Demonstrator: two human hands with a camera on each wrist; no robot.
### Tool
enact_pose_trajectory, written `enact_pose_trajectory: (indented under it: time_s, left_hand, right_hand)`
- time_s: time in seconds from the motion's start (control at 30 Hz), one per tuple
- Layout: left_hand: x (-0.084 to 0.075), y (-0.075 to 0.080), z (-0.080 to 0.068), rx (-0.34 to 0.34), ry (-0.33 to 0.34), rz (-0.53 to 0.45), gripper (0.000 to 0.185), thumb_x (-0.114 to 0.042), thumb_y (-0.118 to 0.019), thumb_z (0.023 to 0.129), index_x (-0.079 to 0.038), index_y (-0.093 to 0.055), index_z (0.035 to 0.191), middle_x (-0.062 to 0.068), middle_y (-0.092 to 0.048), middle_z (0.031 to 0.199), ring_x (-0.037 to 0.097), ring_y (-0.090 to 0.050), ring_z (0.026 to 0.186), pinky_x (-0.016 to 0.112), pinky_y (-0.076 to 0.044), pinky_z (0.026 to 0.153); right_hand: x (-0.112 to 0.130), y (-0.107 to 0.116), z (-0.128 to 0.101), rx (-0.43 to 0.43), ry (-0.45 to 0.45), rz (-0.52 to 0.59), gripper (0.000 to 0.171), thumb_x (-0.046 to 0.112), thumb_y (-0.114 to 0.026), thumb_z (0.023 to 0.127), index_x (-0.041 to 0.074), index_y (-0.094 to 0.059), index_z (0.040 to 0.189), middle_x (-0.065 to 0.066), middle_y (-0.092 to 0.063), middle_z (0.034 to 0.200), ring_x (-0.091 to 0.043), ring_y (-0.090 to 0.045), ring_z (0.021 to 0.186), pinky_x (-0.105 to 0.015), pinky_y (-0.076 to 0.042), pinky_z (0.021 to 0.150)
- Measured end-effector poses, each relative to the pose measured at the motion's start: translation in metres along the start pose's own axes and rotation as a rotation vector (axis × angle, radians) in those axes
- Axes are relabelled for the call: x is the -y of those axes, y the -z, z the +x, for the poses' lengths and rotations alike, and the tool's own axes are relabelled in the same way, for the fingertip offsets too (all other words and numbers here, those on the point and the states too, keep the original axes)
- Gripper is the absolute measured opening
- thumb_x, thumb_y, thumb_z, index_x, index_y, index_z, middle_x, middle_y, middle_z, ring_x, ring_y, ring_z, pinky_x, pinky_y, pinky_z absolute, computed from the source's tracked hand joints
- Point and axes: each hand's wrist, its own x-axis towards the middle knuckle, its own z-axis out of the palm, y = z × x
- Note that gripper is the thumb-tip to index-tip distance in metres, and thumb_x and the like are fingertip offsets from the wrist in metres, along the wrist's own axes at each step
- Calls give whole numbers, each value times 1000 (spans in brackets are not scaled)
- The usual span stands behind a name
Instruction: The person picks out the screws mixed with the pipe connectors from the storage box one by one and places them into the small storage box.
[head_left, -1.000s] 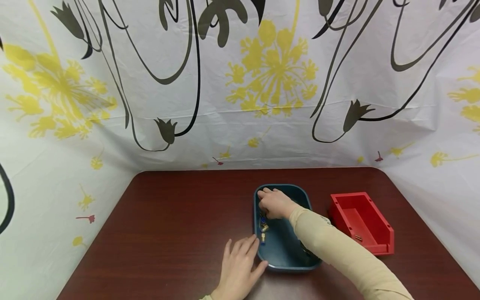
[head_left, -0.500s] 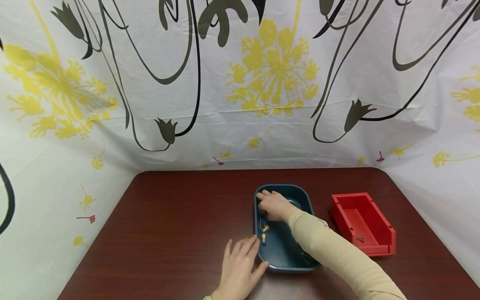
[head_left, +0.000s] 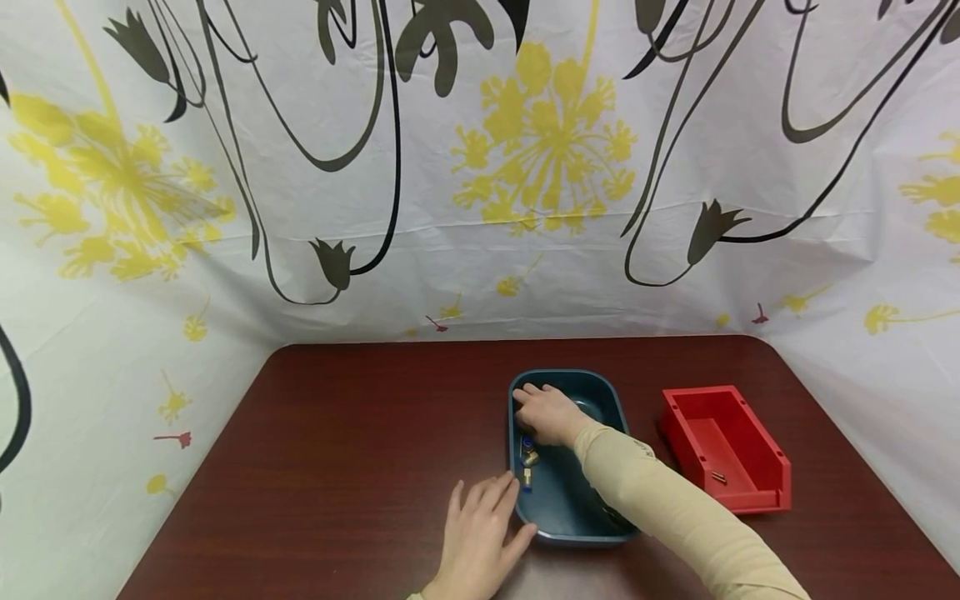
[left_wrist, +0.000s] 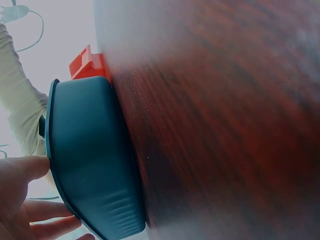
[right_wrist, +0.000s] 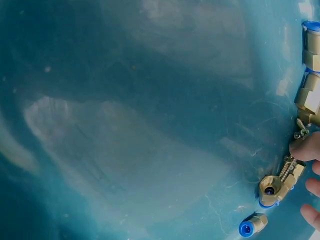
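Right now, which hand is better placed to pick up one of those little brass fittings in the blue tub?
Probably the right hand: it is inside the blue tub, fingertips by a brass fitting. The left hand rests outside against the tub.

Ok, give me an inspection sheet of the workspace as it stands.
Surface: dark red-brown table.
Job's things: blue tub holding brass fittings with blue caps along its left wall.
Clutter: red bin right of the tub, one small part inside.
Hands: left hand rests flat on the table, thumb against the tub's wall; right hand inside the tub, fingertips at the fittings, grip unclear.
Cables: nothing seen.
Surroundings: floral curtain around the table.
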Motion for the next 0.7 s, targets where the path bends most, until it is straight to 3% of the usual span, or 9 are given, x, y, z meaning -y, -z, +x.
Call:
enact_pose_trajectory:
  time_s: [0.23, 0.7]
  left_hand:
    - [0, 1, 0, 13, 6, 1, 51, -47, -58, 80, -11, -59, 116, 1, -51, 120, 19, -47, 103, 56, -31, 84]
    - [0, 1, 1, 29, 16, 2, 51, -47, -58, 80, -12, -58, 117, 1, -51, 120, 19, -47, 103, 56, -31, 85]
  right_hand:
    - [-1, -2, -1, -31, 33, -58, 9, 23, -75, 69, 23, -66, 68, 1, -48, 84, -17, -42, 78, -32, -42, 62]
    - [-1, -2, -1, -48, 34, -83, 12, 29, -75, 68, 20, -68, 69, 0, -49, 85, -18, -44, 77, -30, -42, 61]
